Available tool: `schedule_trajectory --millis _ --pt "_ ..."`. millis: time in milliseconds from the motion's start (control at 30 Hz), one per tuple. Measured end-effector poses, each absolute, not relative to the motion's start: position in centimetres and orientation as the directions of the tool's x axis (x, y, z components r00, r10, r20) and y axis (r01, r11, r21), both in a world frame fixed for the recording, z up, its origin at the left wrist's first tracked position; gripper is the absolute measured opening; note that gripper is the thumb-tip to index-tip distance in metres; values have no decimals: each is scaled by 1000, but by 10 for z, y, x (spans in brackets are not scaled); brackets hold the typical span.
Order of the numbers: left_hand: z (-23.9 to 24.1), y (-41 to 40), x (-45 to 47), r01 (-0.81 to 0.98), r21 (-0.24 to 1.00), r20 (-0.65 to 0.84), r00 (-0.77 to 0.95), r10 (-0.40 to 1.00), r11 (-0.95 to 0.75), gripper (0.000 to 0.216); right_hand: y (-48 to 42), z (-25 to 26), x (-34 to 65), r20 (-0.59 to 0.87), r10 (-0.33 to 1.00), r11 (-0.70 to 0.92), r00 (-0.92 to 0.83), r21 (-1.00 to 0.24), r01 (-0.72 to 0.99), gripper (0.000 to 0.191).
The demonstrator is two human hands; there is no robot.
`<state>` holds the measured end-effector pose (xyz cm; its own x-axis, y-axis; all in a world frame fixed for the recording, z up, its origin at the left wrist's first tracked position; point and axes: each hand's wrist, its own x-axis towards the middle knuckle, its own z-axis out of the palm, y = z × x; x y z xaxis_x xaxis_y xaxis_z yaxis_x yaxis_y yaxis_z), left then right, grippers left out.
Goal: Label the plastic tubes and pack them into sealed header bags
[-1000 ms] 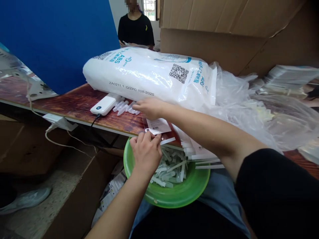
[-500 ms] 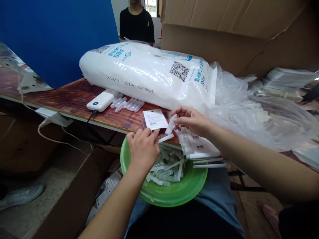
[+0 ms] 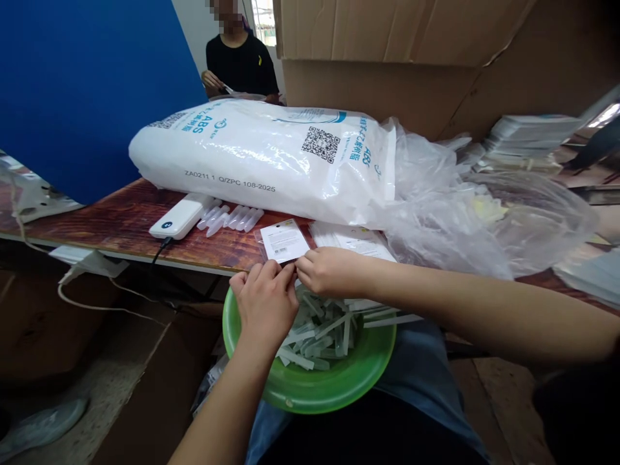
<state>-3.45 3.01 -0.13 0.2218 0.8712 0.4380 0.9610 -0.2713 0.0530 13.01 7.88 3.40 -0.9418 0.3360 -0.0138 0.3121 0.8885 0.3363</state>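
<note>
A clear plastic bag with a printed white card [image 3: 282,241] inside lies at the table's front edge. My left hand [image 3: 266,296] is closed on its near end, fingers curled. Right beside it my right hand [image 3: 327,270] is closed too, its fingertips pinched together at the same end of the bag; what they hold is hidden. Beneath both hands a green basin [image 3: 334,399] rests on my lap. It contains many translucent white plastic tubes [image 3: 310,349]. More bagged cards [image 3: 361,240] lie in a stack behind my right forearm.
Several translucent caps [image 3: 237,218] lie in a row beside a white power bank [image 3: 179,216] with a black cable. A large white ABS sack [image 3: 252,158] spans the table behind, with crumpled clear plastic [image 3: 436,200] to its right. A person [image 3: 242,64] sits beyond.
My right hand has moved left and down to meet my left hand at the bag; the translucent tube it held is now out of sight. The view has shifted slightly.
</note>
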Motion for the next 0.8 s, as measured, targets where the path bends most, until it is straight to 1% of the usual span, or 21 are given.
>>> schedule_trajectory --millis 100,167,233,300,333,367,400,433,467,500,533,567,600,700,800 --pt "1 31 -33 961 35 431 233 871 -275 20 82 37 119 -48 409 872 -911 314 375 26" --pt "1 32 -33 960 1 439 252 863 -282 21 80 44 116 -63 455 856 -888 307 416 27" --pt "-1 33 -33 955 -35 458 277 845 -294 23 73 59 120 -40 477 846 -878 290 447 26" --pt "-4 33 -32 951 -52 486 290 824 -304 27 63 84 139 64 487 838 -871 245 487 22" --pt "-5 33 -31 949 -53 501 293 814 -310 28 58 100 155 153 498 828 -854 211 520 21" --pt "-7 33 -31 949 -50 516 293 805 -313 30 55 116 175 259 548 786 -796 168 595 23" --pt "-9 33 -31 947 -47 527 293 798 -317 32 53 132 200 355 631 706 -690 104 700 26" --pt "-10 33 -30 945 -45 534 297 792 -324 33 53 146 229 440 718 584 -539 40 811 30" --pt "-11 33 -30 943 -47 540 301 786 -329 34 56 157 260 486 814 373 -318 -18 927 32" --pt "-12 33 -30 939 -51 543 311 780 -339 33 61 164 292 506 861 93 -55 -51 994 35" --pt "-13 34 -30 935 -55 545 323 774 -352 33 68 167 323 501 860 -69 94 -69 995 36" --pt "-14 34 -30 928 -56 550 336 764 -368 34 76 165 352 460 866 -178 194 -78 981 33" --pt "-15 34 -30 923 -59 560 346 752 -381 34 84 159 379 384 876 -282 292 -82 956 29" --pt "-17 35 -28 922 -66 609 340 717 -381 34 108 129 436 180 867 -462 464 -55 885 21" --pt "-17 35 -26 925 -77 620 336 709 -371 33 123 97 464 97 845 -525 526 -39 850 29"
